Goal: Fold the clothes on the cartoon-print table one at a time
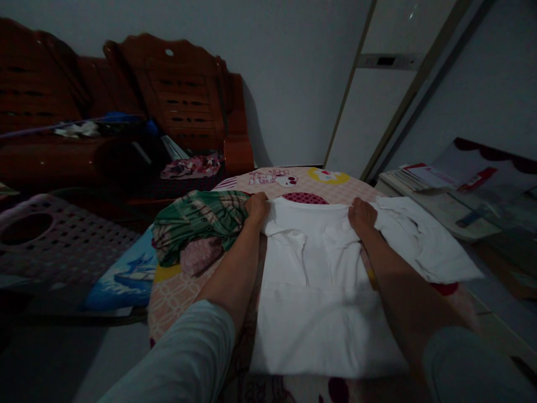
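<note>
A white shirt (310, 324) lies spread on a table with a pink patterned cloth (356, 187), its sleeves turned inward over the body. My left hand (257, 209) is closed on the shirt's far left corner. At the far right corner, my right hand (362, 216) pinches the same edge. The edge runs fairly straight between the two hands. Beside my left hand sits a crumpled green plaid garment (201, 218), with a small pink cloth (201, 255) in front of it. Another white garment (423, 238) lies to the right of my right hand.
Behind on the left stands a carved wooden bench (180, 95) with clothes on it. A pink plastic chair (62, 246) and a blue printed cushion (126, 274) are left of the table. On the right, papers (436, 179) lie on a side surface. A tall white cabinet-like unit (377, 112) stands at the back.
</note>
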A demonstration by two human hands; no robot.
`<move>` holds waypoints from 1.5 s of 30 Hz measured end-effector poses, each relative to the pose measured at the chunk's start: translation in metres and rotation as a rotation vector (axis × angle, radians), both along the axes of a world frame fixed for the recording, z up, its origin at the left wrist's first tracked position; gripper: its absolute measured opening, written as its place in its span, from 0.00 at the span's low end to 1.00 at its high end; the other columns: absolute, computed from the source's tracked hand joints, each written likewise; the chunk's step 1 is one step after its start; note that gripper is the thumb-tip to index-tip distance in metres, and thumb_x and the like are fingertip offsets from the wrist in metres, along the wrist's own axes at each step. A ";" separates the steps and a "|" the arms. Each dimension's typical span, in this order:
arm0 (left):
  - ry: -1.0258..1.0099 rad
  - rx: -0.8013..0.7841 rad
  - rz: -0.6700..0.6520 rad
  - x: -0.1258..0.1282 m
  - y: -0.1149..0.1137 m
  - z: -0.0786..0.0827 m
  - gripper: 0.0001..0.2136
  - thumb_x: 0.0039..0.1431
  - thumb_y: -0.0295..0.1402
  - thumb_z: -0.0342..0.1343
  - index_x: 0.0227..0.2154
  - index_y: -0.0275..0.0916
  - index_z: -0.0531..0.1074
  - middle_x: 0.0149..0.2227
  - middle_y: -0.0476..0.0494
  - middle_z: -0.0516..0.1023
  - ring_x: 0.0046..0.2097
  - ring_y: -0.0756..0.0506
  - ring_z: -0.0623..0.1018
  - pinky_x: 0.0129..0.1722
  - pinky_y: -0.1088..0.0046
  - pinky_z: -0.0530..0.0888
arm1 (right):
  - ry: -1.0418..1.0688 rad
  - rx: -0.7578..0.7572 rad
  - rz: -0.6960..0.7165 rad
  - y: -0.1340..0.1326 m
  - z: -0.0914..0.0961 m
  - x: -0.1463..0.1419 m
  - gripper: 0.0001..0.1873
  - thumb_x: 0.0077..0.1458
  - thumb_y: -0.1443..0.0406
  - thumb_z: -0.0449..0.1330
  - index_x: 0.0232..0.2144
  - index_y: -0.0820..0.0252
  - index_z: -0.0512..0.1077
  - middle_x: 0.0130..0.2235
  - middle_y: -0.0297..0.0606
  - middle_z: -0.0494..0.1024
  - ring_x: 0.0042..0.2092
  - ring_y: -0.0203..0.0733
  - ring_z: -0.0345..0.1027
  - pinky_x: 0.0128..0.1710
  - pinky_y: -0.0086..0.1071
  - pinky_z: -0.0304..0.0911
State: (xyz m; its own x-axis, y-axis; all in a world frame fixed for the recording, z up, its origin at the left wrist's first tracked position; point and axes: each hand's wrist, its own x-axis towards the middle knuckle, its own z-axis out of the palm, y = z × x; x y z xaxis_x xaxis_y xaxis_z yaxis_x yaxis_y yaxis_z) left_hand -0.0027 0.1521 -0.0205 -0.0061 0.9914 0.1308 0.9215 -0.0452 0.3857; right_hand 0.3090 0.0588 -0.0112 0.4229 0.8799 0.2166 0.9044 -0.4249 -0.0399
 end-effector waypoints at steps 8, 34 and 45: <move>-0.058 -0.058 -0.173 -0.025 0.009 0.008 0.14 0.59 0.39 0.56 0.43 0.37 0.78 0.43 0.39 0.81 0.46 0.43 0.79 0.45 0.73 0.73 | 0.012 0.098 0.183 -0.019 0.009 -0.029 0.18 0.61 0.65 0.52 0.50 0.69 0.70 0.48 0.57 0.76 0.52 0.55 0.69 0.51 0.43 0.62; -1.147 -0.424 -0.375 -0.003 -0.011 0.033 0.20 0.62 0.31 0.55 0.57 0.35 0.65 0.39 0.40 0.80 0.37 0.48 0.81 0.42 0.69 0.78 | 1.186 0.073 0.626 -0.069 -0.003 -0.104 0.30 0.48 0.59 0.59 0.53 0.66 0.69 0.17 0.20 0.62 0.14 0.30 0.58 0.14 0.23 0.52; -0.372 0.042 -0.260 -0.003 0.004 0.005 0.21 0.50 0.18 0.51 0.46 0.37 0.79 0.47 0.42 0.81 0.51 0.43 0.78 0.54 0.68 0.73 | 1.322 -0.069 0.568 -0.075 0.011 -0.105 0.30 0.46 0.60 0.62 0.51 0.70 0.73 0.14 0.28 0.70 0.14 0.34 0.64 0.11 0.23 0.51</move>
